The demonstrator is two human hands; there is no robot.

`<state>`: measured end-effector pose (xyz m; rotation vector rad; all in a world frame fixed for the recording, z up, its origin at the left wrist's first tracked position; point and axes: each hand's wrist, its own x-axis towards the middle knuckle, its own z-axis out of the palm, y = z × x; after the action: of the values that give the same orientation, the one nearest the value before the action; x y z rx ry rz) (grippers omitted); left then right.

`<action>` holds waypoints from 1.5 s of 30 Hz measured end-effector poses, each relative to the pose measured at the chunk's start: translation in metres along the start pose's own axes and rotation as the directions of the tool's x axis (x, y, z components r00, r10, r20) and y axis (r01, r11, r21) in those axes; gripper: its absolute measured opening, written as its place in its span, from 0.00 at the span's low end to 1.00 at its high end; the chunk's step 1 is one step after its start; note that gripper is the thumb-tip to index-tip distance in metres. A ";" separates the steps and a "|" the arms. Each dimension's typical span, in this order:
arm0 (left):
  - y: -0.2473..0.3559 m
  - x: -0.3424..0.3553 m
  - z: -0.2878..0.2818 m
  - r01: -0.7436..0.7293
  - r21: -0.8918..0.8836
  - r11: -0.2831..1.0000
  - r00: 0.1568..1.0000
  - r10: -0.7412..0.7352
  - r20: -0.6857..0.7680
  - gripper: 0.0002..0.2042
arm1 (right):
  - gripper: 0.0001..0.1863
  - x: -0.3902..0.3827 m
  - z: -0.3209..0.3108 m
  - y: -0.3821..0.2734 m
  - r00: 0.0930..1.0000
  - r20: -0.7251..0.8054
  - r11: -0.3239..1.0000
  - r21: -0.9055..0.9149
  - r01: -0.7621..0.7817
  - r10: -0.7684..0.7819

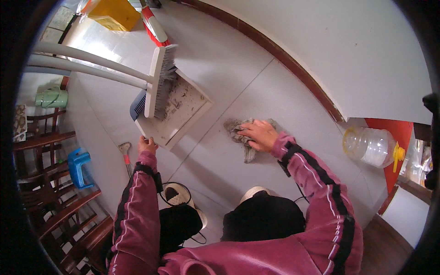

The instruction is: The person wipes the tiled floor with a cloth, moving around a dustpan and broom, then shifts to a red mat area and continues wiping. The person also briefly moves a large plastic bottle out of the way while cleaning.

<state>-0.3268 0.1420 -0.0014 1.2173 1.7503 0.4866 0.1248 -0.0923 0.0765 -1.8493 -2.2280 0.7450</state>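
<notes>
My right hand (260, 134) presses a crumpled, dirty grey rag (249, 155) against the tiled floor, its fingers curled over the cloth. To the left, my left hand (147, 145) is closed at the near edge of a white dustpan (195, 111), fingers pinched at the rim; the grip is partly hidden. Brown dirt specks lie inside the dustpan. A broom (156, 82) with a white head and grey bristles rests over the pan's left side. Two pale long handles run off to the upper left.
A scraper (124, 147) with a red-marked handle lies left of my left hand. Beyond stand a red-and-white brush (155, 27) and a yellow container (114, 13). A blue stool (80, 168) and dark wooden chairs (50, 137) line the left. A clear plastic jug (369, 146) is right, near a white wall (366, 59).
</notes>
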 end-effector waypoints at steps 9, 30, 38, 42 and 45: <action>0.016 -0.015 0.007 0.097 -0.017 0.995 0.995 -0.097 -0.032 0.10 | 0.16 0.071 -0.041 0.106 0.660 -0.296 0.692 0.537 -0.482 0.690; 0.015 -0.023 0.006 0.103 -0.126 0.987 0.994 -0.105 -0.008 0.10 | 0.14 0.143 -0.008 0.176 0.280 0.257 -0.070 0.839 -0.540 0.925; 0.015 -0.023 0.004 0.128 -0.129 0.983 0.991 -0.131 -0.012 0.11 | 0.16 0.146 -0.018 0.172 0.337 0.190 0.092 0.738 -0.668 0.922; 0.016 -0.022 0.003 0.148 -0.110 0.983 0.989 -0.149 -0.002 0.11 | 0.15 0.146 -0.017 0.163 0.229 0.216 -0.044 0.812 -0.581 0.949; 0.015 -0.022 0.003 0.140 -0.086 0.986 0.990 -0.141 -0.006 0.11 | 0.15 0.145 -0.015 0.159 0.291 0.206 0.009 0.802 -0.597 0.934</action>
<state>-0.3146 0.1289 0.0185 1.0245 1.7929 0.4811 0.2376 0.0685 -0.0121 -2.2450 -0.1043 1.0637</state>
